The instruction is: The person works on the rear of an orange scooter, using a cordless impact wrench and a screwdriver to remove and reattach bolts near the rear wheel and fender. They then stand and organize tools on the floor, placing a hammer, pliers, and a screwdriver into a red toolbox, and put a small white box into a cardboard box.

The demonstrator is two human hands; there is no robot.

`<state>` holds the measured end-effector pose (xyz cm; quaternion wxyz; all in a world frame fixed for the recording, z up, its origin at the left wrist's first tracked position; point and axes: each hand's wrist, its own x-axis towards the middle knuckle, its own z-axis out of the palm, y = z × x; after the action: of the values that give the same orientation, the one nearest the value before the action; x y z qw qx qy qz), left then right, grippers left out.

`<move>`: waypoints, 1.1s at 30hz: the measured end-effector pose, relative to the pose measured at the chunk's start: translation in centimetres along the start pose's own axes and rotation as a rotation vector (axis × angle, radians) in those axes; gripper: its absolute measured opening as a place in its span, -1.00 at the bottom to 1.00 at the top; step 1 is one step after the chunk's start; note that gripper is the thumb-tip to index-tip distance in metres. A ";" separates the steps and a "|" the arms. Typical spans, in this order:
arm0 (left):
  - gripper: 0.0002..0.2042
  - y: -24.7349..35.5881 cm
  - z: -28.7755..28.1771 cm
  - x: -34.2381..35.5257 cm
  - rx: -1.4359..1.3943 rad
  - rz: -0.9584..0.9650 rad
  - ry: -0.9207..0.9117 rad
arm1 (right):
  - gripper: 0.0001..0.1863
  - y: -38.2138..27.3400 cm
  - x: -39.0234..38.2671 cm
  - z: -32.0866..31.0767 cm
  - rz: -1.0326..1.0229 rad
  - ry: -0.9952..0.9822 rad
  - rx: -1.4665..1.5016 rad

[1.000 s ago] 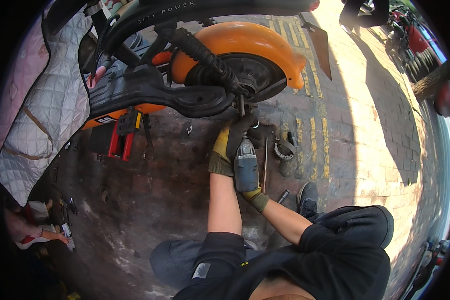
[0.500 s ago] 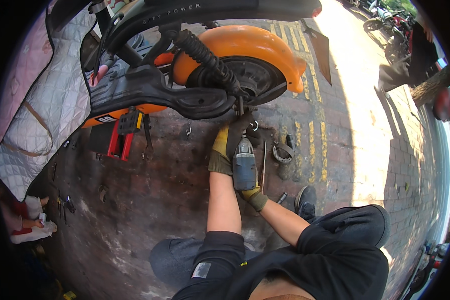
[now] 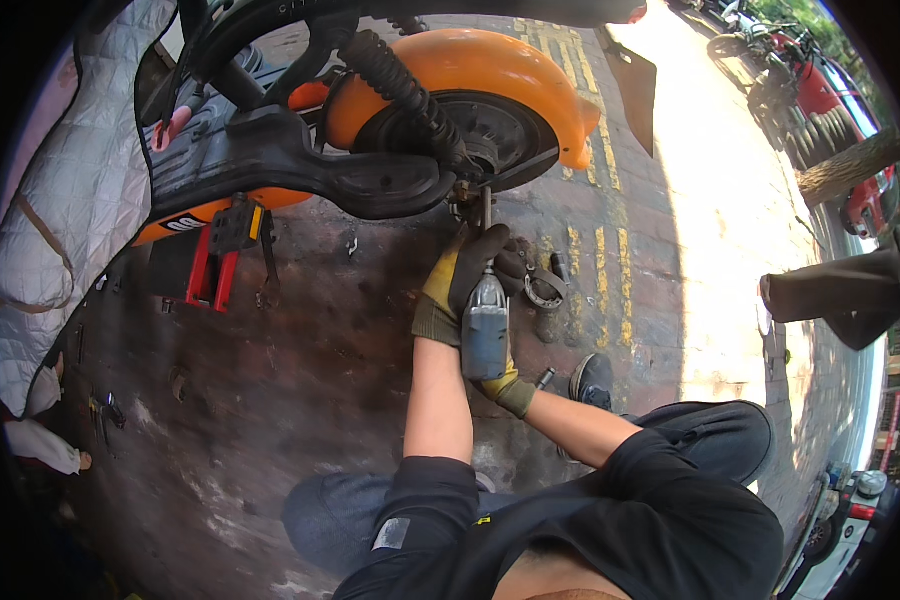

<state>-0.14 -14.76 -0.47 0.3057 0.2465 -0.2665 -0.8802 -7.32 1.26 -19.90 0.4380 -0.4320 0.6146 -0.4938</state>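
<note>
My left hand [image 3: 455, 272], in a yellow-and-dark glove, grips around the nose of a blue-grey power wrench [image 3: 485, 338] and its slim metal extension [image 3: 487, 210]. My gloved right hand [image 3: 502, 388] is closed on the same tool, its fingers mostly hidden beneath the body. The extension points up to the axle area beside the black hub [image 3: 490, 140] of an orange-fendered scooter wheel [image 3: 470, 55]. Just above my hands are the scooter's black swingarm [image 3: 370, 185] and a coil shock [image 3: 390, 80]. A curved metal part [image 3: 546, 290] lies right of my left hand.
A red stand [image 3: 225, 280] sits under the scooter. A quilted cover [image 3: 70, 230] hangs at left, with another person's sleeve [image 3: 45, 445] below. Loose tools [image 3: 110, 410] lie nearby. At right are another person's dark leg [image 3: 830, 290], a tree trunk [image 3: 840, 165] and parked vehicles [image 3: 825, 90].
The view has shifted slightly, scooter higher in frame. The dark-clothed passer-by at right has moved from the upper edge down alongside me. My hands stay closed on the wrench.
</note>
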 end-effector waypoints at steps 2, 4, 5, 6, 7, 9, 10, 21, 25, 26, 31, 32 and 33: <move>-0.67 -1.4 -0.3 2.4 -0.046 0.025 0.177 | -0.31 -1.5 0.3 -3.3 -0.305 -0.174 -0.440; -0.68 -3.2 0.0 4.8 -0.271 0.043 0.263 | -0.30 -4.9 1.4 -8.6 -0.396 -0.383 -0.669; -0.73 -4.0 0.4 5.9 -0.355 0.094 0.255 | -0.40 -6.8 1.7 -9.6 -0.190 -0.413 -0.409; -0.72 -4.9 1.4 6.7 -0.483 0.130 0.231 | -0.50 -9.1 2.0 -10.7 0.022 -0.413 0.046; -0.71 -5.6 2.7 7.4 -0.607 0.114 0.269 | -0.58 -11.7 2.2 -11.7 0.273 -0.329 0.465; -0.66 -7.0 6.1 7.4 -0.664 0.106 0.244 | -0.64 -17.3 1.1 -14.3 0.420 -0.283 0.393; -0.62 -7.6 8.1 7.0 -0.692 0.084 0.249 | -0.65 -19.8 0.3 -15.3 0.470 -0.228 0.393; -0.60 -3.2 4.0 6.4 0.621 -0.108 -0.240 | -0.43 -30.1 -5.7 -23.0 0.310 0.100 0.820; -0.62 -7.9 -4.8 7.9 1.819 -0.505 0.007 | -0.45 -29.9 -3.8 -24.3 0.367 0.099 0.965; -0.57 -10.5 -6.1 7.3 1.908 -0.633 -0.096 | -0.44 -29.6 -3.3 -24.5 0.407 0.134 0.939; -0.41 -19.1 -7.6 6.0 1.889 -0.722 0.198 | -0.48 -28.0 -1.6 -25.4 0.549 0.044 1.129; -0.42 -18.6 -7.6 5.7 1.811 -0.801 0.201 | -0.51 -28.1 -1.5 -25.7 0.561 0.003 1.083; -0.43 -17.3 -7.7 5.5 1.740 -0.811 0.206 | -0.53 -28.3 -1.5 -26.1 0.592 -0.045 1.052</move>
<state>-6.39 -9.26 -18.32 -0.2892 0.5360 -0.6921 -0.3875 -29.36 4.70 11.55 0.7244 0.0217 0.3725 -0.5796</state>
